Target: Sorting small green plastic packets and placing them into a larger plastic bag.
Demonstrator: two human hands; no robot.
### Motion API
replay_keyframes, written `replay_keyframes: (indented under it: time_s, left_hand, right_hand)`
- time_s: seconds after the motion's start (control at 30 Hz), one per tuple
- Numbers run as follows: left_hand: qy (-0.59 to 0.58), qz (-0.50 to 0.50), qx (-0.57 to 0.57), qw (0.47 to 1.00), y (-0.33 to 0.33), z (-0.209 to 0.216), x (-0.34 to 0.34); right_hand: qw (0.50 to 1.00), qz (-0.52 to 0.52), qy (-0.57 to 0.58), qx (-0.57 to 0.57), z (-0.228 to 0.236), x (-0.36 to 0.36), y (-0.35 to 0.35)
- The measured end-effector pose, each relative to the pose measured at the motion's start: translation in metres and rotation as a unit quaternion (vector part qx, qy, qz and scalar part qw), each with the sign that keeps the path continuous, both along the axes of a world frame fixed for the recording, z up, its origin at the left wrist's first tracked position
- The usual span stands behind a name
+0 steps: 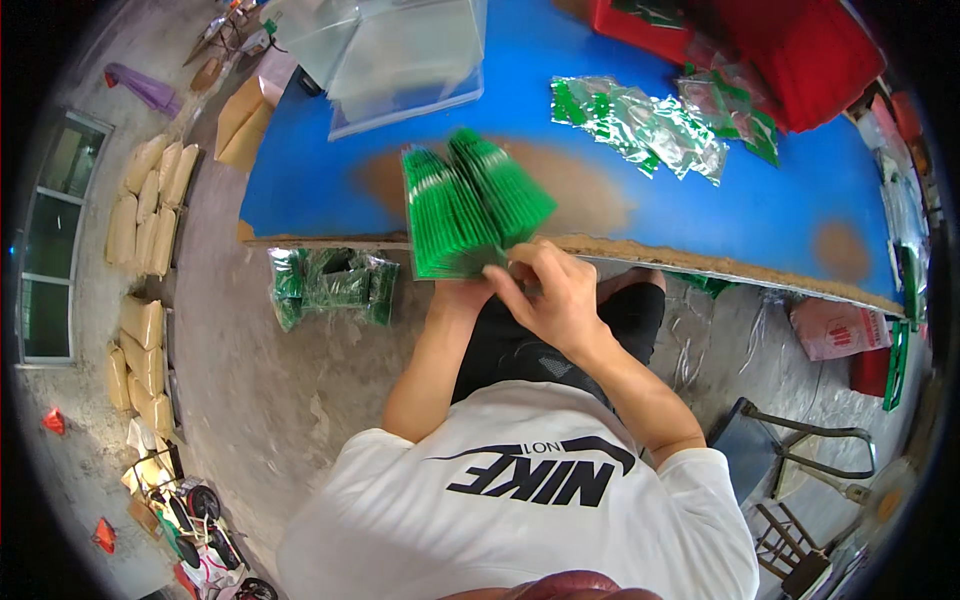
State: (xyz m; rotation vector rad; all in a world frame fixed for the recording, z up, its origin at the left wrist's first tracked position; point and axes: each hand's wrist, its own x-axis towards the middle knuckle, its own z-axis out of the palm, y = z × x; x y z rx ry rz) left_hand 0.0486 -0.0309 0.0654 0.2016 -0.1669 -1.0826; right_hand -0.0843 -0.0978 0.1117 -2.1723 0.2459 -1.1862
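A fanned stack of green packets (450, 215) in clear plastic is spread in two wings over the table's near edge. My left hand (465, 290) supports it from below; most of that hand's fingers are hidden under the stack. At the stack's near right corner, my right hand (552, 290) has its thumb and curled fingers closed on the packets' edge. The blue table (690, 220) lies beyond both hands, its surface worn brown in patches.
Loose silver-and-green packets (640, 125) lie at the table's far right, beside a red bin (790, 60). Clear plastic sheets (405, 70) rest at the far left. Bundled green packs (335, 285) are on the floor below the table. Filled sacks (150, 205) line the left wall.
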Motion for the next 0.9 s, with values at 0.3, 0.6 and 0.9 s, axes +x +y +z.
replay_keyframes:
  time_s: [0.3, 0.6, 0.9]
  left_hand:
    - [0.14, -0.03, -0.056, 0.988, 0.004, -0.003, 0.003]
    - [0.062, -0.086, -0.024, 0.994, -0.013, 0.018, -0.018]
    - [0.102, -0.097, -0.035, 0.989, -0.019, 0.003, -0.022]
  right_hand:
    - [0.97, -0.095, -0.206, 0.084, 0.052, -0.033, -0.032]
    - [0.986, -0.027, 0.07, 0.149, 0.025, -0.015, -0.047]
    - [0.976, 0.002, 0.022, 0.219, 0.015, -0.025, -0.032]
